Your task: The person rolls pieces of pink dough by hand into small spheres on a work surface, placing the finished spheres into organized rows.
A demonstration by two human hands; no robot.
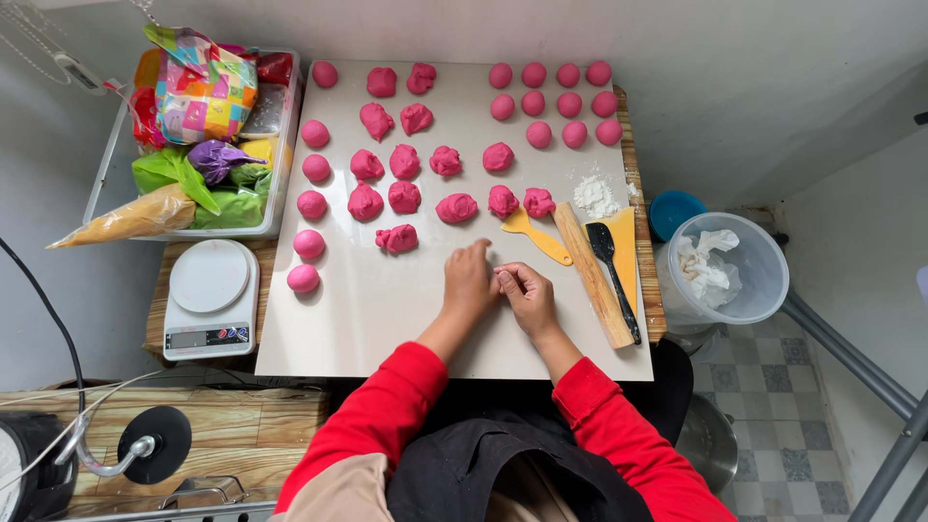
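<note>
Far left there's a grey wall and a lower wooden shelf [242,435] with a black round-based stand on it. Up on the table, a clear plastic tub [287,145] is stuffed with coloured bags, green, purple and a yellow-brown piping bag poking out. Just below it sits a white digital kitchen scale [210,298]. Next over is the big pale work board [367,319] that covers most of the wooden tabletop, dotted with pink dough pieces [404,197]: smooth balls down its left edge and at the top right, rougher lumps in the middle.

The hands meet near the front centre of the board. Left hand [470,282] is curled with fingertips down on the board, right hand [527,295] is cupped right against it, fingers pinched in. Whatever they're working is hidden between them, can't tell what it is. Red sleeves, dark apron.

Right of the hands: yellow plastic scraper [535,235], wooden rolling pin [593,275], black spatula [611,271], a small heap of white flour [594,196]. Past the table edge, a clear bucket [764,271] with crumpled paper, over grey-checked floor tiles
</note>
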